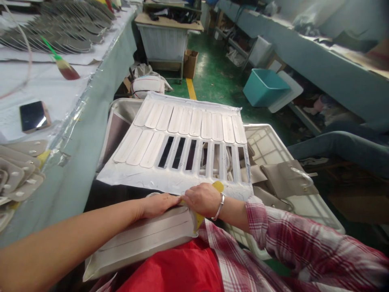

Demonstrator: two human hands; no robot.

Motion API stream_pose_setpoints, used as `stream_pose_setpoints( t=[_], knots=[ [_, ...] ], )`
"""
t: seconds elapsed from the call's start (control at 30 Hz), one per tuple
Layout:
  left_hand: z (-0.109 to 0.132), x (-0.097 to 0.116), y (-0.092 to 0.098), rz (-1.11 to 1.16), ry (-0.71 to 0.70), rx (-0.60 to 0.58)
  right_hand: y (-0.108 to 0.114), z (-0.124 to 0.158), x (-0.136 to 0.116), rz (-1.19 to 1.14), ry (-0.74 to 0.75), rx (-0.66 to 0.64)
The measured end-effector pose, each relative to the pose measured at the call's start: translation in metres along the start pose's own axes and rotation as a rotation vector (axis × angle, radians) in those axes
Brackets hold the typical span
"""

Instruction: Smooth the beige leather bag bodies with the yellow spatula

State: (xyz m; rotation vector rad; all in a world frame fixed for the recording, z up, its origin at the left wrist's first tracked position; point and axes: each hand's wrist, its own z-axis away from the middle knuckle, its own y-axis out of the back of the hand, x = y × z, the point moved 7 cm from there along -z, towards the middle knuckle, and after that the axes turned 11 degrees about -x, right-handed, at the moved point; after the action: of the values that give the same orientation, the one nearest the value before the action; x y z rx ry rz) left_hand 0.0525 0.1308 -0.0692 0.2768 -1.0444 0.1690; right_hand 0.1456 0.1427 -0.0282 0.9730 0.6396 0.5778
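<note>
A pale, box-shaped bag piece (152, 232) with faint lines along its side lies tilted across my lap. My left hand (158, 205) grips its upper edge, the fingers pointing right and the thumb partly hidden. At the right end of that piece, my right hand (203, 199) is closed around a yellow tool (218, 186). The tool's rounded end sticks out above the hand, and more yellow shows below against the piece's corner. My two hands meet at the fingertips. Just beyond them lies a white slotted board (176, 180) carrying rows of pale oblong strips (182, 120).
A table (100, 81) on the left holds a phone (35, 116), a brush (65, 68), and stacked grey pieces (60, 28). A white crate (273, 142) with beige bag parts (282, 178) stands at right. Farther off are a teal bin (264, 87) and a cart (165, 44).
</note>
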Motion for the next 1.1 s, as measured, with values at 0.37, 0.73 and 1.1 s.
stream_pose_setpoints(
  t=[0.37, 0.73, 1.1],
  knots=[
    [0.013, 0.007, -0.002, -0.104, 0.16, 0.027, 0.002, -0.018, -0.002, 0.04, 0.225, 0.025],
    [0.023, 0.002, -0.014, -0.077, 0.3, 0.124, 0.001, -0.02, -0.01, 0.041, 0.323, 0.036],
    [0.036, 0.017, -0.011, -0.267, 0.297, 0.196, 0.011, -0.045, -0.031, 0.086, 0.484, -0.138]
  ],
)
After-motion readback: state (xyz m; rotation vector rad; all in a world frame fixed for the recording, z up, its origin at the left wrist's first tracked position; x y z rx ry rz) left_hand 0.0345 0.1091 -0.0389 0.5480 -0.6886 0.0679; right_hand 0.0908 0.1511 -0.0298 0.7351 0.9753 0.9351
